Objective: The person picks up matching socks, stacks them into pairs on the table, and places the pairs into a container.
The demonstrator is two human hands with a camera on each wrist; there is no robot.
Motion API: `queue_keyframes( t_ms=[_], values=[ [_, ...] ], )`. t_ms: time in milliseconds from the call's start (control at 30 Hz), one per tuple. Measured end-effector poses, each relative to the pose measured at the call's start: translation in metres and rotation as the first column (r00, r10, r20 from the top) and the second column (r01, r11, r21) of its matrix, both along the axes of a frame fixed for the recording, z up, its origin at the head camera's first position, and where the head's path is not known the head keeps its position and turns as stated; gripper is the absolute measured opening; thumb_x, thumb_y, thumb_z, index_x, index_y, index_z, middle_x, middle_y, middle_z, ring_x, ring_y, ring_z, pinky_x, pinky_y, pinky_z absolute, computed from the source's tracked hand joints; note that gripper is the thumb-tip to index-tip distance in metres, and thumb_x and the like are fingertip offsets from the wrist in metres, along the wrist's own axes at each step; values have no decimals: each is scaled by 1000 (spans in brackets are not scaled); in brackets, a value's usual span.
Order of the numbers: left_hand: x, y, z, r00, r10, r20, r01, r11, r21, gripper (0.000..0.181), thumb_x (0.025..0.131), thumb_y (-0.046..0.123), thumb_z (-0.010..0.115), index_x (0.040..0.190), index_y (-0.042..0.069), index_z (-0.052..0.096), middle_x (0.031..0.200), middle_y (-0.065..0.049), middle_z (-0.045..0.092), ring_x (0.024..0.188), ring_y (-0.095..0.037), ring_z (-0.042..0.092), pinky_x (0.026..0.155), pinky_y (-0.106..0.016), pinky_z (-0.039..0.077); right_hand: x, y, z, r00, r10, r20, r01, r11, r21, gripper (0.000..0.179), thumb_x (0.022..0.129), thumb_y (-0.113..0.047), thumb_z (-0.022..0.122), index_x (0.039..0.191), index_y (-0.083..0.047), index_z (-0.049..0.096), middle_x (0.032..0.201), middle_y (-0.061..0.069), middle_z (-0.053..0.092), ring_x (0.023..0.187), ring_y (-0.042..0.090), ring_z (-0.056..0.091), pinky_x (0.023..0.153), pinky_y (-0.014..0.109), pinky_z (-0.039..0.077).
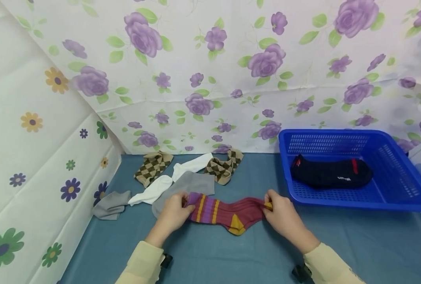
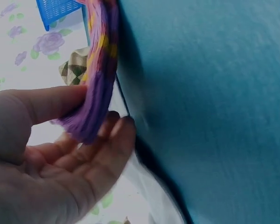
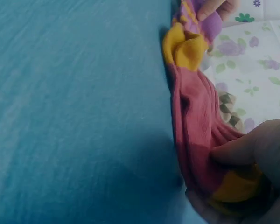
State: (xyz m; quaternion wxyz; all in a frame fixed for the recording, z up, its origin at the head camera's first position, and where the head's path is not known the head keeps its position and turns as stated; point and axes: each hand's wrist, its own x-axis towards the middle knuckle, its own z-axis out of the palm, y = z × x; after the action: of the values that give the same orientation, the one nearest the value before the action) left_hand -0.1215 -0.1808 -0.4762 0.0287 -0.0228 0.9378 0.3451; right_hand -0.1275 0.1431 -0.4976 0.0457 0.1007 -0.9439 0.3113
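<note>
A pair of striped socks, maroon with yellow heels and toes and purple-and-yellow bands, is stretched sideways between both hands, one sock lying against the other. My left hand pinches the purple cuff, thumb on one side and fingers on the other. At the opposite end, my right hand grips the yellow toe with the thumb pressed over the maroon knit. Two yellow heel patches show side by side in the right wrist view.
Behind the left hand lie grey socks, white socks and brown checkered socks on the blue-green tabletop. A blue basket at the back right holds black socks. Flowered sheets enclose the back and left.
</note>
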Motion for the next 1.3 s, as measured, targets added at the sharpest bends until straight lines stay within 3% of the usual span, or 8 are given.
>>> queue_keyframes(
  t_ms=[233,367,467,633,933,1033,1300],
  values=[
    [-2,1,9,997,-14,-74,19,998,66,17,85,12,66,92,13,51,82,-4,57,69,-15,51,63,-29,42,3,-4,9,993,26,-114,-31,999,-42,31,75,-7,77,89,-20,52,83,-2,63,72,12,58,64,29,51],
    [-1,2,13,996,0,-84,7,996,87,21,87,12,65,106,11,55,96,-7,66,84,-17,61,70,-32,49,6,-6,20,994,29,-104,-34,998,-50,34,75,-9,77,104,-17,60,93,2,68,81,14,64,69,35,55],
    [-2,3,16,996,2,-87,7,994,105,26,89,13,63,114,11,57,102,-8,68,89,-16,64,74,-33,51,7,-7,30,996,28,-87,-32,998,-49,32,77,-13,77,106,-17,64,93,1,69,80,13,64,69,34,55],
    [-2,1,24,993,-11,-119,26,992,124,23,90,13,62,113,13,60,99,-5,68,85,-13,63,72,-31,50,9,-4,47,997,36,-74,-41,997,-72,21,77,-17,77,94,-24,66,86,-6,68,75,8,61,67,29,53],
    [0,2,49,980,-27,-199,55,989,137,20,89,14,64,108,15,61,98,-3,70,82,-12,64,69,-29,50,6,17,83,994,110,7,-109,990,-87,30,78,-7,74,99,-26,66,94,-3,69,81,12,62,67,28,55],
    [-1,5,55,979,-42,-200,74,985,158,20,89,15,63,109,18,61,100,0,70,82,-11,64,68,-28,51,4,27,94,991,130,23,-128,988,-85,28,79,-11,75,100,-28,66,96,-3,69,83,11,63,66,25,54],
    [-11,25,65,970,-69,-234,134,952,277,22,90,13,62,110,22,60,102,1,69,85,-10,66,67,-26,53,-7,64,119,995,97,-35,-98,995,-28,24,81,-18,73,102,-28,67,100,0,69,85,14,64,64,23,54]
  ],
)
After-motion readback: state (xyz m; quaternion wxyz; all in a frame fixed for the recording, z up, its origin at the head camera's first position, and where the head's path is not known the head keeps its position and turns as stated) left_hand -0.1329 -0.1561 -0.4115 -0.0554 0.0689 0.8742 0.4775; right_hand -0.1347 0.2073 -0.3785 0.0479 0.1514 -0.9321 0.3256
